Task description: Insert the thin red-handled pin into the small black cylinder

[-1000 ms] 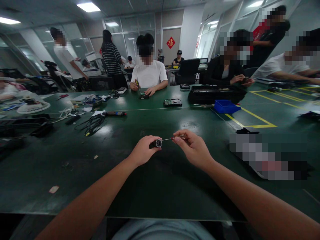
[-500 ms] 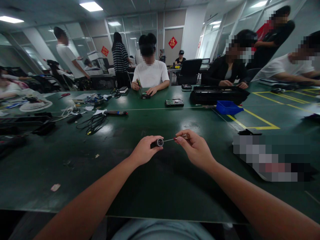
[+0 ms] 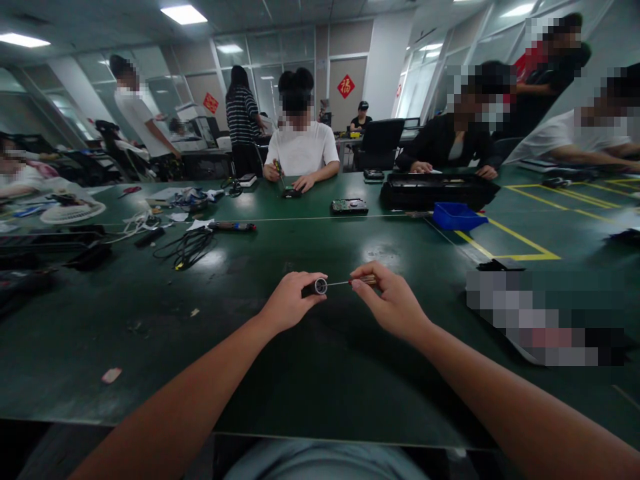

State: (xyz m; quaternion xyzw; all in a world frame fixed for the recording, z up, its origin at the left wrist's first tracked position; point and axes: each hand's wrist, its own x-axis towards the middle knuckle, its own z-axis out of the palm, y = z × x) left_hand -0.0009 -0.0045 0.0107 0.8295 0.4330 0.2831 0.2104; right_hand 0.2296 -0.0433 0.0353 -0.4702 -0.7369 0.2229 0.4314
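My left hand [image 3: 289,301] is closed around a small dark cylindrical part [image 3: 317,287] with a round silver end facing right. My right hand [image 3: 393,301] pinches the handle of a thin screwdriver [image 3: 357,282], whose metal shaft points left with its tip at the cylinder's silver end. Both hands hover just above the green table [image 3: 300,373], near its middle in front of me.
Black cables [image 3: 186,248] and a dark pen-like tool [image 3: 231,227] lie to the far left. A blue bin [image 3: 455,216], a black case [image 3: 435,189] and a circuit board [image 3: 349,206] sit farther back. A blurred object [image 3: 540,317] lies at right. Several people sit across the table.
My hands and the tool have hardly moved; the screwdriver stays at the cylinder's end. The view has shifted slightly.
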